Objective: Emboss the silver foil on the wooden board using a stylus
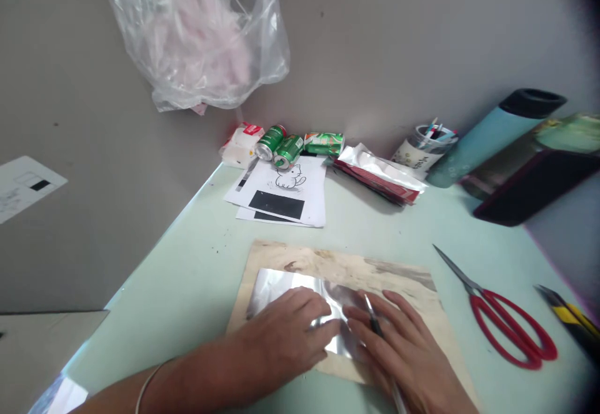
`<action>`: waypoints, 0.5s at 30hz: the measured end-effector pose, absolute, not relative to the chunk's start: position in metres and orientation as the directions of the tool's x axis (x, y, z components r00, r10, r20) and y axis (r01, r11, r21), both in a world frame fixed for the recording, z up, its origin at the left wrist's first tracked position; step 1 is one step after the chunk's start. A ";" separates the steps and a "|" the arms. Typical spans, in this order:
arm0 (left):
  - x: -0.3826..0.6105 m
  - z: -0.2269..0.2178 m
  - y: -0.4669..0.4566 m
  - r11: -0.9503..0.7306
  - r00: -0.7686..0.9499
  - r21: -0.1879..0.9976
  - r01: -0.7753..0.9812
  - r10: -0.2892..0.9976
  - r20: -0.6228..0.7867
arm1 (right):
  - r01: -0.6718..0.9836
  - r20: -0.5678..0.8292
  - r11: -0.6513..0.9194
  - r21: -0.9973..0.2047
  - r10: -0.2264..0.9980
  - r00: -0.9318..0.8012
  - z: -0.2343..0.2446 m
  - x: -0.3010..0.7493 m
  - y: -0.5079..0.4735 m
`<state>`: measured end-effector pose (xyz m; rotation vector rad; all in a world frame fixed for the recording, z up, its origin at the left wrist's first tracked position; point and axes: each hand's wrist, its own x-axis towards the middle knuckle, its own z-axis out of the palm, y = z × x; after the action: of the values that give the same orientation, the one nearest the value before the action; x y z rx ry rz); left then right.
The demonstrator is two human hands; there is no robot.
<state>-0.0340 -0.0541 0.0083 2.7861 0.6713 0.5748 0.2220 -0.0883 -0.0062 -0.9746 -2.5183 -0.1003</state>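
Observation:
A shiny silver metal sheet (272, 282) lies on a thin wooden board (323, 256). My left hand (290, 329) rests on the sheet's left and middle part, its bent fingers apart and pressing down. On the right side, my right hand (398, 345) has its fingers stretched over the sheet's edge. Between those fingers it holds a slim pen-like tool (375, 325), with a pointed silver tip, a black section and a silver rear end. The tip points away from me and seems lifted; its exact kind is unclear. Both hands hide parts of the sheet.
Red-handled scissors (509, 326) and a yellow-black cutter (569, 314) lie on the right. Printed papers (285, 192), green cans (288, 150), a silver-red packet (379, 173), a pen cup (422, 151) and a blue bottle (492, 136) stand behind. A plastic bag (201, 39) hangs above.

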 end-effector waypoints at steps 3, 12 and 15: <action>-0.034 0.009 -0.053 -0.866 0.817 0.334 0.373 0.477 0.324 | 0.708 0.452 0.692 -0.140 0.681 -0.576 0.000 0.235 -0.086; -0.035 0.004 -0.050 -0.811 0.785 0.490 0.319 0.516 0.343 | 0.796 0.423 0.532 -0.289 0.817 -0.393 0.005 0.247 -0.082; -0.035 0.005 -0.047 -0.782 0.778 0.547 0.298 0.531 0.336 | 0.802 0.400 0.525 -0.286 0.826 -0.398 0.006 0.243 -0.080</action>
<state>-0.0354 -0.0472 0.0053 2.4975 0.6224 0.6674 0.2432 -0.0797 0.0059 -1.3235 -2.2717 0.0641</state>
